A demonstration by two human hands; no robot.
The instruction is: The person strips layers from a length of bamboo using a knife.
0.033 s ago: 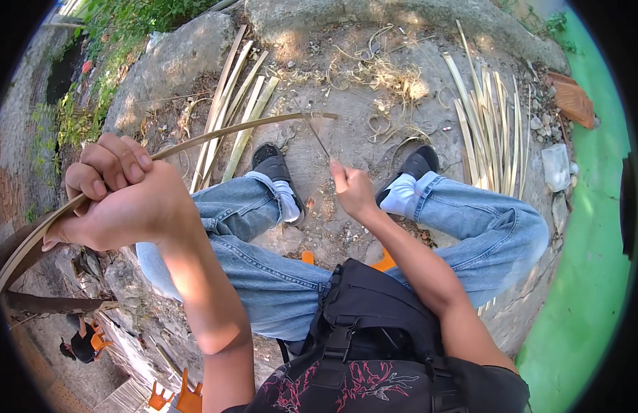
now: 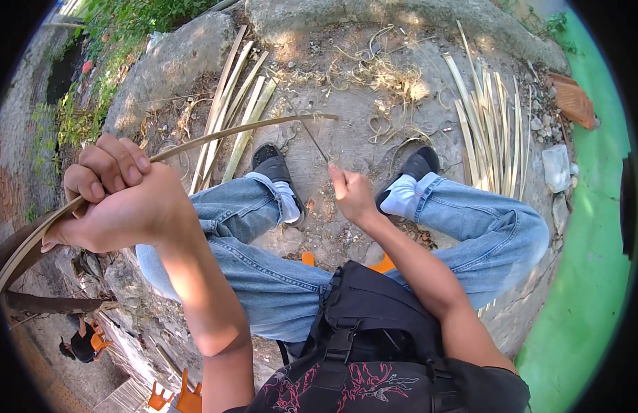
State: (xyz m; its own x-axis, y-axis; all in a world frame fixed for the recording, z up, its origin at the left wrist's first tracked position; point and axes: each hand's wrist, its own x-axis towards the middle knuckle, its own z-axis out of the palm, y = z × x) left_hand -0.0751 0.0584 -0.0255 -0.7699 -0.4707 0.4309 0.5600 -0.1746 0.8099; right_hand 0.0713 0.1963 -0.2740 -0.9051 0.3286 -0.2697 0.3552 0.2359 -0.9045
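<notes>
My left hand (image 2: 119, 186) is raised at the left, its fingers wrapped round a long, thin bamboo strip (image 2: 243, 126). The strip bows over toward the middle, and its tail runs down past my wrist to the left rim. Low between my knees, my right hand (image 2: 352, 194) is closed on a thin, dark knife (image 2: 313, 142); its handle is hidden in the fist. The narrow blade slants up and left, crossing the strip near its free end. Whether blade and strip touch, I cannot tell.
Split bamboo strips lie in one bundle (image 2: 229, 110) at the left and another (image 2: 494, 131) at the right. Curled shavings (image 2: 401, 82) litter the ground ahead. A broken orange tile (image 2: 572, 100) rests near the green floor (image 2: 580, 275). Behind left, a person (image 2: 81, 344) sits near orange stools (image 2: 188, 396).
My right hand has shifted very slightly left and down, and more of the blade shows beyond the strip. The left hand and the strip stay almost where they were.
</notes>
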